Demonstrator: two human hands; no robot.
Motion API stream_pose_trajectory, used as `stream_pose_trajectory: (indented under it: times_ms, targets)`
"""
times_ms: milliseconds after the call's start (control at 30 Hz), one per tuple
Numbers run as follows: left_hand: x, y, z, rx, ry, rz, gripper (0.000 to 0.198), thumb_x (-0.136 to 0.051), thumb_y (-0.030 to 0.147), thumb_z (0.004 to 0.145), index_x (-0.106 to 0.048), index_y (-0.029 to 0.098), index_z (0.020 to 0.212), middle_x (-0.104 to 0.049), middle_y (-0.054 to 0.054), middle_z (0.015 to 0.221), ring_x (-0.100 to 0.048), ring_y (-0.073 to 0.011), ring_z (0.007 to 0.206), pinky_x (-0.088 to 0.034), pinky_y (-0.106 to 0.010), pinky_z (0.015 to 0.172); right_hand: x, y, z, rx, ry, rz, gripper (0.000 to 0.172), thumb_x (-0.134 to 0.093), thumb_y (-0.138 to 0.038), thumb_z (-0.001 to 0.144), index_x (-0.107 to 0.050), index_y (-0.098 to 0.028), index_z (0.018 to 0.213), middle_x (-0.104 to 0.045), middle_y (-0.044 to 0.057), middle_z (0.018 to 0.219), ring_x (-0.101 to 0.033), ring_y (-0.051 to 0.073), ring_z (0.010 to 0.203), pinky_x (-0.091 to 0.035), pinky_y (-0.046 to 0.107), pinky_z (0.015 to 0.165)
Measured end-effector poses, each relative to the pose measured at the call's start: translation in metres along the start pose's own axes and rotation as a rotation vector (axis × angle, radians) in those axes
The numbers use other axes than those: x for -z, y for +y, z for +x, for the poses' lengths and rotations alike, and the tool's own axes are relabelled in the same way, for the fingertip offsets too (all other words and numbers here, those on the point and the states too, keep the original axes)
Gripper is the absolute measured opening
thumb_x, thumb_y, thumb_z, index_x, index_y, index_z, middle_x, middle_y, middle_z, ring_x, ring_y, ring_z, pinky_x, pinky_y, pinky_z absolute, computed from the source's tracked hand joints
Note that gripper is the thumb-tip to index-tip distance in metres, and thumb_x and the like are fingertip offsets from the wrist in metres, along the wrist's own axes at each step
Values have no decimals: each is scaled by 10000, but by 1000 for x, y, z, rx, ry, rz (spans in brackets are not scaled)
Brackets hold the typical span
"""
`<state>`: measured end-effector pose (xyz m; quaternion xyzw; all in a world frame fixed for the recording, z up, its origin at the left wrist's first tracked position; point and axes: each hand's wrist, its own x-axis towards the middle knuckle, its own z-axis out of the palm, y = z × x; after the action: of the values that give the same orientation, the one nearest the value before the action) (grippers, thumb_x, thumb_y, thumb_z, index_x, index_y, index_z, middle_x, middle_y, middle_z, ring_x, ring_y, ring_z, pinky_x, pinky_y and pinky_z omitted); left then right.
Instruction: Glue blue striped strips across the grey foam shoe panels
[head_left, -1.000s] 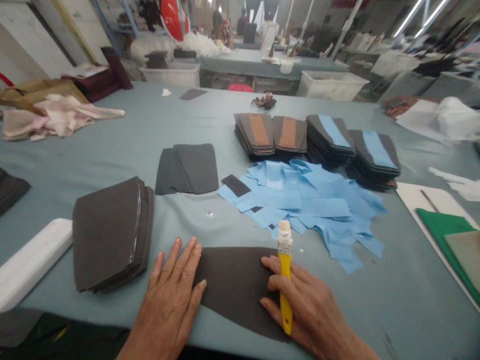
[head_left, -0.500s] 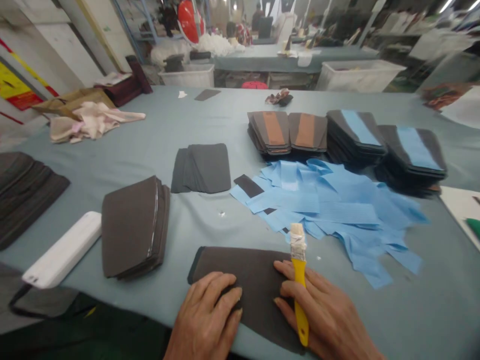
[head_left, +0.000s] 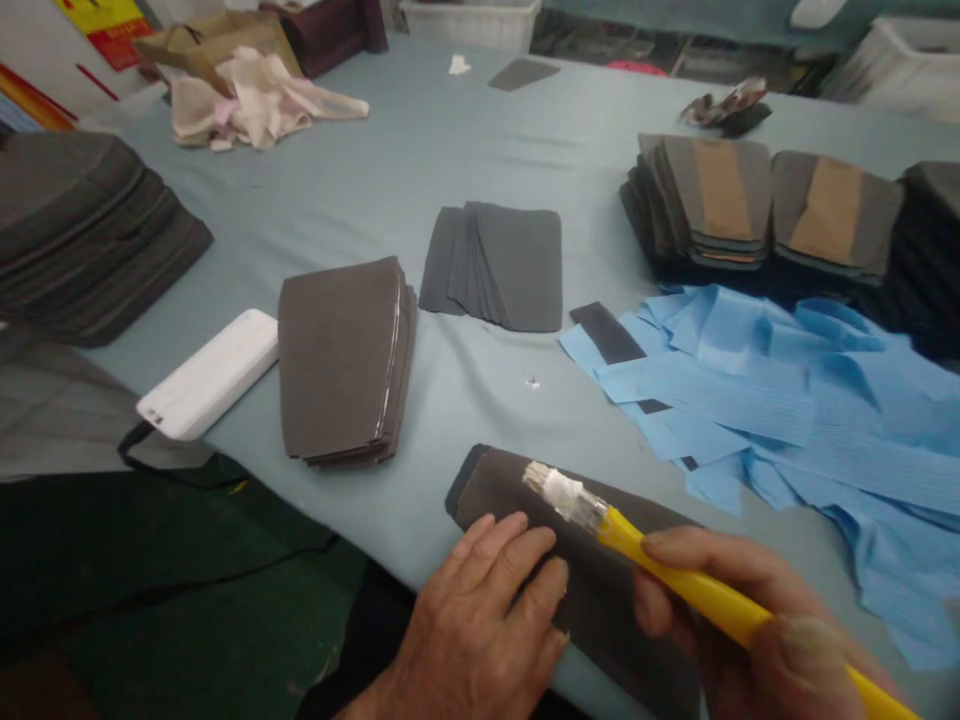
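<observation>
A dark brown panel with a black strip at its far left end lies at the table's near edge. My left hand rests on it, fingers spread and bent, holding nothing. My right hand grips a yellow-handled brush, its pale bristles pointing left over the panel. Whether the bristles touch the panel, I cannot tell. Left of the panel stands a stack of brown panels with a shiny right edge. Behind are fanned dark grey pieces.
Blue strips lie in a heap on the right, before dark stacks with tan bands. A white power strip with a black cord sits at the left edge, near a large dark stack. Beige cloth lies farther back.
The view has turned left and down. My right hand has lifted off the panel, and the brush has swung from upright to pointing left. My left hand stays on the panel.
</observation>
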<state>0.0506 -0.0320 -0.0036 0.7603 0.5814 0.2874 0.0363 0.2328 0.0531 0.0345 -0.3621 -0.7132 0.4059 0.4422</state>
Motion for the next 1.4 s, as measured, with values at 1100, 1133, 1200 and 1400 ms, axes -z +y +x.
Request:
stream_pose_trajectory:
  times_ms: [1100,1133,1200,1400]
  targets:
    - [-12,2,-11,26,52,-38,357,-550,375,1097,-697,156,1337,-756,-11,1401,-618,-187,1387,-387,-338,1275,-59,5,21,-141,250,-175,323,-660,-402,1063,-686,-199,813,-605,-51,563,-551,85,448,-459,199,476]
    - [-13,2,-11,30,63,-46,355,-559,364,1095,-691,151,1346,-757,-15,1397,-620,-187,1385,-386,-338,1277,-60,5,19,-161,248,-187,331,-658,-419,1060,-682,-198,814,-598,-51,554,-546,91,440,-458,205,467]
    - [-14,3,-10,33,82,-61,363,-565,342,1093,-670,143,1377,-757,-24,1389,-629,-192,1373,-390,-341,1273,-61,4,14,-206,224,-210,345,-647,-450,1056,-673,-197,823,-587,-49,544,-551,106,436,-461,219,456]
    - [-12,3,-6,46,71,-138,317,-556,278,1091,-674,135,1348,-794,-26,1231,-721,-195,1167,-437,-337,1219,-55,-4,2,-299,99,-161,346,-595,-434,1070,-656,-197,825,-586,-34,573,-569,120,472,-457,230,458]
